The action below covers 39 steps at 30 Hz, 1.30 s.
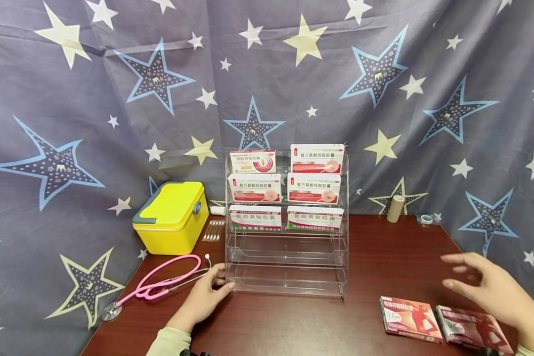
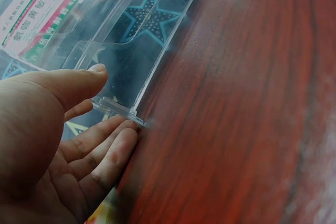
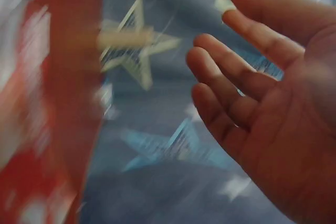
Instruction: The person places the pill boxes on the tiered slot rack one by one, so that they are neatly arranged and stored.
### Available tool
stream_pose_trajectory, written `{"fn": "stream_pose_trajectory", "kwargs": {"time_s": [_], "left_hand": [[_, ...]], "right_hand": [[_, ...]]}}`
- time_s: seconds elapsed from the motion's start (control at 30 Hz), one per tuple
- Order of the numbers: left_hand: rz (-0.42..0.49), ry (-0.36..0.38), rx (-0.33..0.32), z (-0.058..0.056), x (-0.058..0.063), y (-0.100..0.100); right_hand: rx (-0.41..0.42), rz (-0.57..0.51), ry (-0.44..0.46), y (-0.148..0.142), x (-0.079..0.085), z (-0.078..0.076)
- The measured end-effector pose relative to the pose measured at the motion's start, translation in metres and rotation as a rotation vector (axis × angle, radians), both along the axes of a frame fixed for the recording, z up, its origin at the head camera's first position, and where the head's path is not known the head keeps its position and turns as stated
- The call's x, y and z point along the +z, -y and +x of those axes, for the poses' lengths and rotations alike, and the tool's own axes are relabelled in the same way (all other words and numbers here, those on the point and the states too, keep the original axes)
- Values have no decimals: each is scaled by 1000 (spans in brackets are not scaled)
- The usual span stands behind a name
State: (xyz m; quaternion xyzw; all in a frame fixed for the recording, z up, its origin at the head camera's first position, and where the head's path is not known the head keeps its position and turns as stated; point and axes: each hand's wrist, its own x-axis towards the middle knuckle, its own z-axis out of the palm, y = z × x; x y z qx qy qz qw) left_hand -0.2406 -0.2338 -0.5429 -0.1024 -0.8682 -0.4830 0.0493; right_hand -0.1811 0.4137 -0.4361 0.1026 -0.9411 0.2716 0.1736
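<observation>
A clear acrylic tiered display rack (image 1: 287,258) stands mid-table with medicine boxes on its upper tiers and two bare lower tiers. My left hand (image 1: 206,295) is at its lower left corner, thumb by the front edge and relaxed fingers beside the side panel. In the left wrist view, the fingertips (image 2: 124,142) are right at the rack's corner. My right hand (image 1: 494,287) hovers at the right, fingers loosely spread and holding nothing. Below it lie two red medicine boxes, one lighter box (image 1: 410,319) and one darker box (image 1: 471,329). The right palm (image 3: 294,129) shows bare in its wrist view.
Left of the rack are a yellow case (image 1: 171,217) with a grey handle, a pink stethoscope (image 1: 153,284) and a pack of cotton swabs (image 1: 213,231). A beige roll (image 1: 395,208) and a tape roll (image 1: 425,219) sit at the back right. A starry curtain (image 1: 293,74) hangs behind.
</observation>
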Motion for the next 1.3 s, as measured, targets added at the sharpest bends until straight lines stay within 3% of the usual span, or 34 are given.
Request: {"fn": "stream_pose_trajectory", "kwargs": {"time_s": [0.13, 0.33, 0.53, 0.63, 0.87, 0.93, 1.1, 1.3], "left_hand": [[1, -5, 0, 1, 0, 0], [7, -7, 7, 2, -1, 0], [20, -27, -3, 2, -2, 0], [21, -36, -7, 2, -2, 0], [16, -21, -4, 1, -1, 0], [9, -23, -5, 1, -1, 0], [14, -24, -3, 2, 1, -1], [24, -23, -2, 2, 3, -1]], "right_hand": [[-39, 67, 257, -31, -24, 10], [22, 126, 439, -59, -46, 17], [177, -23, 612, -72, -55, 15], [179, -87, 669, -72, -58, 15], [15, 109, 575, -66, -63, 14], [2, 114, 553, -65, -64, 14], [16, 0, 535, -64, -66, 16], [-60, 106, 464, -62, -68, 12]]}}
